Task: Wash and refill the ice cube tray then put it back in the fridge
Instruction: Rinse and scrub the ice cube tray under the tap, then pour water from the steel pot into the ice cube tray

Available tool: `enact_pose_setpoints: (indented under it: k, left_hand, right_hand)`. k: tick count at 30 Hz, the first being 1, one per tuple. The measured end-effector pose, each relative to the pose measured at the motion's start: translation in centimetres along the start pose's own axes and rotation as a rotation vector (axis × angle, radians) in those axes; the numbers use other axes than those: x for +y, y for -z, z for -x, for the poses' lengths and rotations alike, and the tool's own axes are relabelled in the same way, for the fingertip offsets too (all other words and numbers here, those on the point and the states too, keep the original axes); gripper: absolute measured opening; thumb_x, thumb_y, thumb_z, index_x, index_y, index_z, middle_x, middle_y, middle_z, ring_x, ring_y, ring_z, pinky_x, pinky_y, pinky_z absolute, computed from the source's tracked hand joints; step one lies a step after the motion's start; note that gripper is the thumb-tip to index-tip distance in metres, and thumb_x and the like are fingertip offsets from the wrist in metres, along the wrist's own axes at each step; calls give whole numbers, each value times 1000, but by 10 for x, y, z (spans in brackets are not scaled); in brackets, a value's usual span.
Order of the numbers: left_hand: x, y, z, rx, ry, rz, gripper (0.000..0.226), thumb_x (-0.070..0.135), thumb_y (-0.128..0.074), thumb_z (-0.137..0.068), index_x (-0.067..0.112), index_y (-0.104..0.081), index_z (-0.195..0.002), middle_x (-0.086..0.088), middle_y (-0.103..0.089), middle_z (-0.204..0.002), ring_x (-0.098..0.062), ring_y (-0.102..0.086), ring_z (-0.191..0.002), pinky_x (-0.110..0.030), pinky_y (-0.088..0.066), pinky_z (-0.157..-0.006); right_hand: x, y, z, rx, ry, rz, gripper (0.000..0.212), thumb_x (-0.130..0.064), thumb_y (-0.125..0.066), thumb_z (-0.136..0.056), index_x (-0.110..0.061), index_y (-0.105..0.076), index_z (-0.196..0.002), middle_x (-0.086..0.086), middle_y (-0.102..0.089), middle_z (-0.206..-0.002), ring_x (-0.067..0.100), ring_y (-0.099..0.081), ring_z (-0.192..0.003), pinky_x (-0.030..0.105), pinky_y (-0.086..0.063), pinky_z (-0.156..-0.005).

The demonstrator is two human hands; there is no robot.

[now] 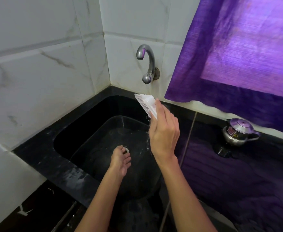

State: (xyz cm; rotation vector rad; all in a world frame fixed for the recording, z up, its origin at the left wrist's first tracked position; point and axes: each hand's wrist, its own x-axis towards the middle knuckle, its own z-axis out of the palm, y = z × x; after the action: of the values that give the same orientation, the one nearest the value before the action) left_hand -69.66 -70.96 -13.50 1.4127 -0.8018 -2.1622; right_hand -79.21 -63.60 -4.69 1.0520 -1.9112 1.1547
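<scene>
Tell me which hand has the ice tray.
The right hand: it grips the white ice cube tray, tilted and dripping above the sink. The left hand holds nothing, fingers down at the drain.

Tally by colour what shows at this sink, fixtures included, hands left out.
White: 1, the ice cube tray, tilted over the sink and dripping
Black: 1, the sink
Silver metal: 2, the tap and the lidded pot on the counter
Purple: 1, the curtain
Total: 5
</scene>
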Motion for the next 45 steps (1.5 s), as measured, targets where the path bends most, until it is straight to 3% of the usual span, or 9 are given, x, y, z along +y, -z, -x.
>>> enact_pose_setpoints:
  k: [5,11,18,20,23,27,31,35,45]
  left_hand:
    - [-3,-4,7,5,1,-5,53,31,-33,-100,6,-30,-146,-23,-32,-149,-36,-30,-139,-46,-22,-115]
    - [-7,-7,12,20,4,4,54,33,-34,-99,6,-32,-145,-23,-33,-149,-36,-31,-138,-46,-23,-115]
    - [-9,-14,8,75,-28,-6,55,37,-34,-99,8,-33,-145,-21,-37,-147,-35,-34,-136,-46,-25,-113]
    - [-11,-15,2,97,-57,-29,51,39,-35,-99,9,-41,-140,-19,-46,-137,-33,-43,-126,-42,-30,-108]
    - [-9,-23,5,165,-130,-76,32,44,-39,-98,17,-55,-94,-6,-55,-92,-19,-54,-83,-30,-44,-80]
    - [-6,-45,7,180,-193,-185,59,58,-42,-91,19,-46,-135,-7,-52,-133,-30,-49,-123,-50,-39,-105]
    - [-7,-77,7,42,-291,-319,45,52,-53,-86,17,-61,-113,-4,-67,-110,-22,-60,-106,-44,-45,-99]
    - [-17,-105,6,-55,-343,-441,38,22,-63,-88,0,-59,-118,-19,-63,-118,-30,-58,-113,-47,-41,-105]
    - [-63,-161,0,-145,-407,-738,34,14,-70,-83,8,-66,-116,-6,-69,-106,-20,-65,-95,-32,-53,-86]
  right_hand:
    - [8,-8,22,-246,35,20,45,-6,-73,-79,-4,-63,-123,8,-71,-100,21,-69,-79,31,-53,-68]
    - [9,-12,42,-295,59,-4,50,-5,-79,-74,-6,-64,-122,6,-72,-103,18,-69,-77,31,-57,-67]
    - [21,-3,47,-280,-9,-75,40,-15,-60,-87,-7,-62,-126,6,-71,-110,19,-70,-86,30,-58,-73]
    - [27,0,46,-263,-111,-115,40,-16,-56,-89,-9,-61,-128,6,-70,-115,21,-69,-94,33,-58,-78]
    - [40,10,44,-189,-400,-184,36,-20,-57,-95,-14,-59,-131,2,-67,-124,21,-65,-109,31,-51,-90]
    - [73,36,30,-64,-769,-230,43,-24,-56,-95,-16,-50,-137,0,-65,-123,21,-59,-113,30,-41,-91]
    - [122,67,25,-14,-983,-275,24,-24,-56,-94,-22,-49,-116,-14,-57,-86,21,-59,-92,35,-44,-78]
    - [173,100,34,84,-1170,-249,18,-25,-59,-93,-22,-53,-110,1,-61,-101,18,-58,-90,31,-45,-72]
    - [229,129,75,163,-1290,70,25,-20,-57,-94,-8,-65,-115,10,-70,-99,29,-65,-89,27,-42,-73]
